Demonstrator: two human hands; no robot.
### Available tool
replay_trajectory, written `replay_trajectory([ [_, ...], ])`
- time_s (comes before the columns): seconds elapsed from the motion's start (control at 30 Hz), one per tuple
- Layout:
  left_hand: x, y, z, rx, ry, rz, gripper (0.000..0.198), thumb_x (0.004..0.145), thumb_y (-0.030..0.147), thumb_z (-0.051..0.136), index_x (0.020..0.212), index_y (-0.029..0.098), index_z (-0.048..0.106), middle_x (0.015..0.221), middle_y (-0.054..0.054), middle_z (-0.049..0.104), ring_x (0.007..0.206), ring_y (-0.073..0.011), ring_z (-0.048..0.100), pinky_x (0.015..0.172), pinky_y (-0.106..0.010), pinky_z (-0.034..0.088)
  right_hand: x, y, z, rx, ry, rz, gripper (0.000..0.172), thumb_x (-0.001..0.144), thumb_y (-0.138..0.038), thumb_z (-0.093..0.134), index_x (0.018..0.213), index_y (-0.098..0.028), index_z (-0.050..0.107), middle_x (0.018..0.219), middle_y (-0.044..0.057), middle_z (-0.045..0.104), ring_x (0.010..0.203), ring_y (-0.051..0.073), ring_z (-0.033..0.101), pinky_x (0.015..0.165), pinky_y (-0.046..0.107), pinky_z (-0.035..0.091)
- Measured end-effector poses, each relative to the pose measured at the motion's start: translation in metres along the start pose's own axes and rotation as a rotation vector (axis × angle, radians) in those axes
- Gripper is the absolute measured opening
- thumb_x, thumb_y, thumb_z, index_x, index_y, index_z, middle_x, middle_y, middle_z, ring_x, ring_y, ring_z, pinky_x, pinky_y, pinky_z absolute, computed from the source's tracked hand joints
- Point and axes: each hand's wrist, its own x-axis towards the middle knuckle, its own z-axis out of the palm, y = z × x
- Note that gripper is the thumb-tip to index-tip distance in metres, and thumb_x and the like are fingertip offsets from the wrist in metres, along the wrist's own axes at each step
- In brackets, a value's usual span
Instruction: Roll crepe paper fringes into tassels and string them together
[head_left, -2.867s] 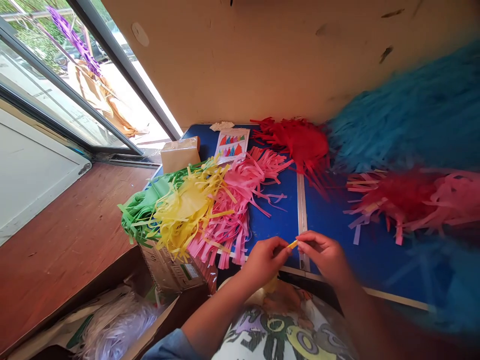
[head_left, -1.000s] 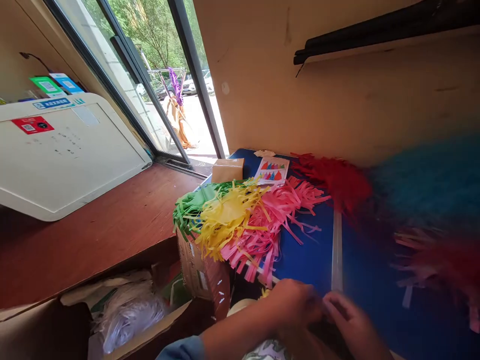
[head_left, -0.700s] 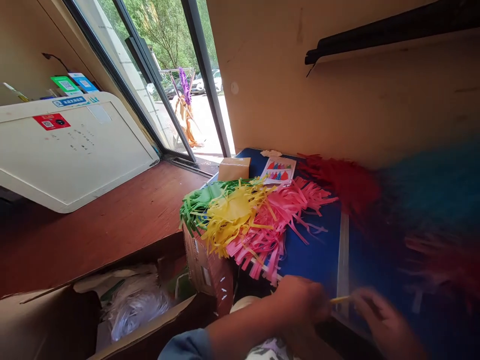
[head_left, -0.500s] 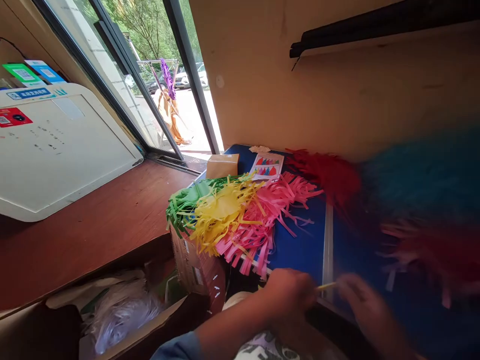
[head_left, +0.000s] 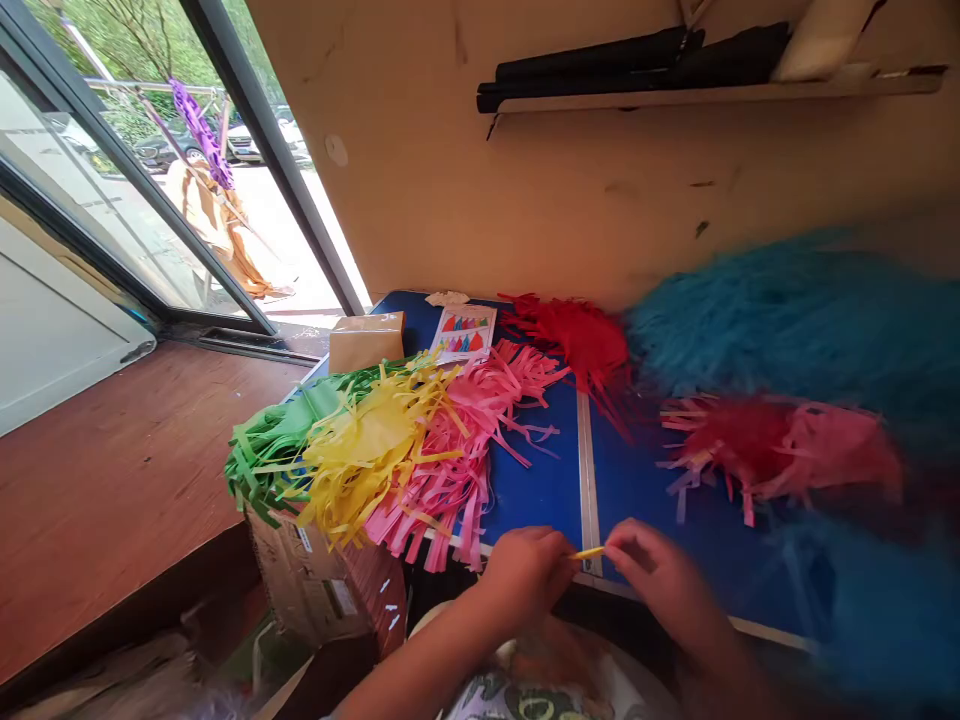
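Now we pinch the little yellow strip (head_left: 587, 552) from both sides.
Our left hand (head_left: 525, 578) and right hand (head_left: 654, 578) have come closer, fingers pressed on its ends, over the near edge of the blue table (head_left: 540, 480), so only a short bit shows.

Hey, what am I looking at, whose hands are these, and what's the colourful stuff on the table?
No machine here: a person wears a camera on the head, so the picture looks down at their own hands. The left hand and the right hand pinch a yellow strip between them, above the near edge of a blue table. On it lie heaps of fringed paper: a green heap, a yellow heap, a pink heap, a red heap and a blurred blue heap. A cardboard box and a printed card sit at the back.
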Motion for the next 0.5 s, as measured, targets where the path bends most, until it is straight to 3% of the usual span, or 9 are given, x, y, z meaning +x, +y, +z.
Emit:
replay_trajectory([
  [0.27, 0.002, 0.005, -0.006, -0.029, -0.068, 0.067, 0.011, 0.081, 0.025, 0.054, 0.077, 0.018, 0.062, 0.078, -0.003, 0.065, 0.073, -0.0172, 0.060, 0.063, -0.025, 0.043, -0.011, 0.000, -0.005, 0.019, 0.051, 0.053, 0.025, 0.080, -0.041, 0.046, 0.071, -0.018, 0.052, 0.075, 0.002, 0.053, 0.071, 0.014, 0.050, 0.061, 0.024, 0.040],
  [0.37, 0.000, -0.001, -0.007, -0.093, -0.025, 0.083, 0.015, 0.084, 0.028, 0.050, 0.088, 0.018, 0.061, 0.087, -0.006, 0.065, 0.079, -0.0191, 0.060, 0.070, -0.029, 0.046, -0.010, -0.009, -0.012, 0.185, 0.026, 0.097, 0.025, 0.078, -0.042, 0.051, 0.070, -0.018, 0.053, 0.064, 0.000, 0.052, 0.062, 0.012, 0.050, 0.059, 0.024, 0.042],
  [0.4, -0.001, -0.005, -0.007, -0.126, 0.014, 0.098, 0.021, 0.084, 0.030, 0.049, 0.098, 0.018, 0.059, 0.095, -0.008, 0.065, 0.086, -0.0206, 0.060, 0.075, -0.031, 0.047, -0.010, -0.013, -0.020, 0.254, 0.091, 0.105, 0.026, 0.076, -0.043, 0.055, 0.070, -0.018, 0.053, 0.060, -0.001, 0.051, 0.058, 0.012, 0.050, 0.057, 0.023, 0.042],
  [0.43, -0.003, -0.009, -0.009, -0.159, 0.059, 0.113, 0.028, 0.085, 0.033, 0.047, 0.107, 0.018, 0.054, 0.103, -0.009, 0.063, 0.094, -0.0220, 0.059, 0.081, -0.034, 0.047, -0.011, -0.018, -0.030, 0.324, 0.240, 0.093, 0.028, 0.074, -0.045, 0.058, 0.071, -0.018, 0.053, 0.057, -0.002, 0.050, 0.054, 0.011, 0.049, 0.055, 0.023, 0.042],
  [0.5, -0.008, -0.017, -0.011, -0.220, 0.143, 0.124, 0.038, 0.086, 0.037, 0.045, 0.119, 0.018, 0.045, 0.115, -0.012, 0.058, 0.106, -0.0231, 0.055, 0.089, -0.039, 0.045, -0.015, -0.027, -0.055, 0.421, 0.665, 0.022, 0.034, 0.072, -0.050, 0.062, 0.078, -0.018, 0.055, 0.060, -0.001, 0.052, 0.054, 0.010, 0.051, 0.053, 0.022, 0.043],
])
